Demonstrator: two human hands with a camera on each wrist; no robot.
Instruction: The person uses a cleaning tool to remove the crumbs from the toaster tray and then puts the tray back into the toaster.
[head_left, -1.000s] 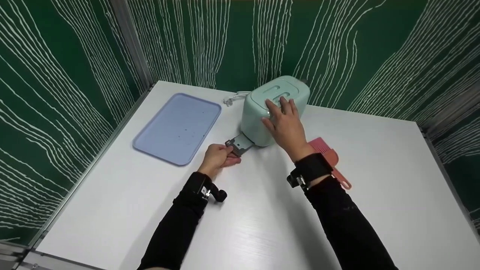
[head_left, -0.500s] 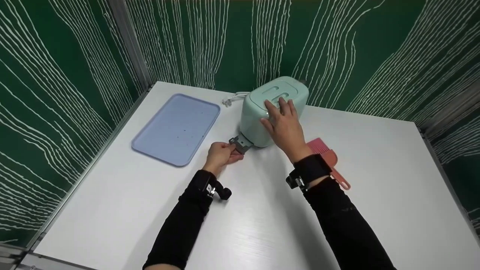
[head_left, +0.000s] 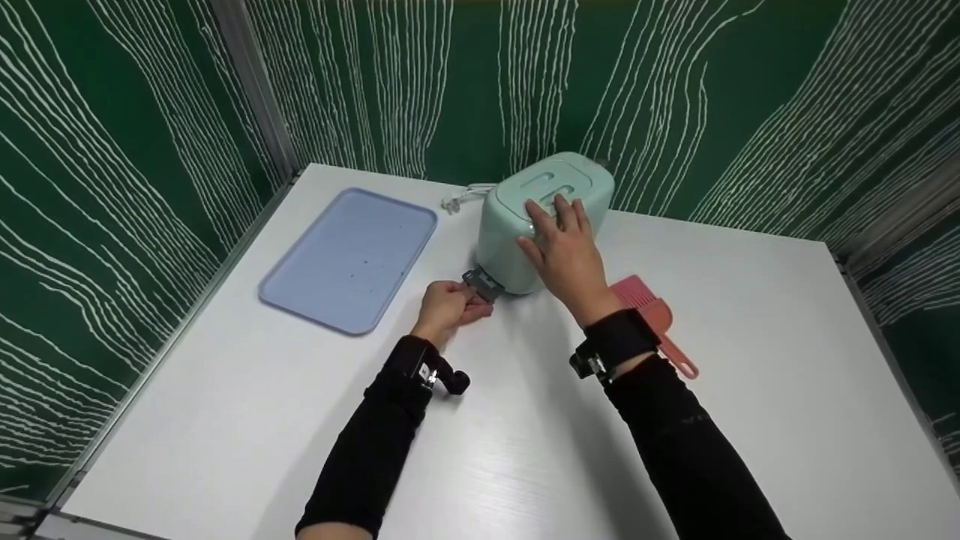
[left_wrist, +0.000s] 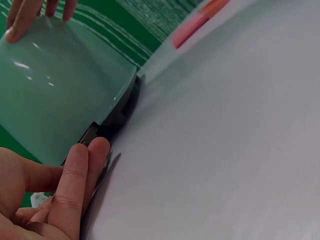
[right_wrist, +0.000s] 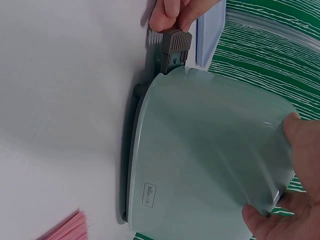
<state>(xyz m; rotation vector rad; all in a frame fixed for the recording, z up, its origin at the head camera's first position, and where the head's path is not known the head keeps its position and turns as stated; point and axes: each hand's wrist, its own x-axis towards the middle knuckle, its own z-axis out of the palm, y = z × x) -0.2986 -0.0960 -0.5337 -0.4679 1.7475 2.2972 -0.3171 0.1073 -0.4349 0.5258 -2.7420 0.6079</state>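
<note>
A mint-green toaster [head_left: 504,244] with a lid on its slots stands at the back of the table. From the bottom of its left end juts a short length of grey crumb tray [head_left: 480,286]. My left hand [head_left: 442,307] pinches the outer end of that crumb tray; the right wrist view shows its ribbed grip [right_wrist: 177,44] between thumb and fingers. On the toaster's top rests my right hand [head_left: 568,262], fingers spread over the lid and thumb against the near side. In the left wrist view, fingers [left_wrist: 75,175] cover most of the crumb tray.
A light blue tray [head_left: 322,270] with a few dark specks lies to the left. Right of the toaster is a brush [head_left: 651,311] with pink bristles and an orange handle. A white cord with its plug [head_left: 451,204] lies behind the toaster, near the green wall [head_left: 472,90].
My left hand has moved right and slightly away from me, and the crumb tray has slid farther into the toaster. My right hand has stayed on the toaster's top.
</note>
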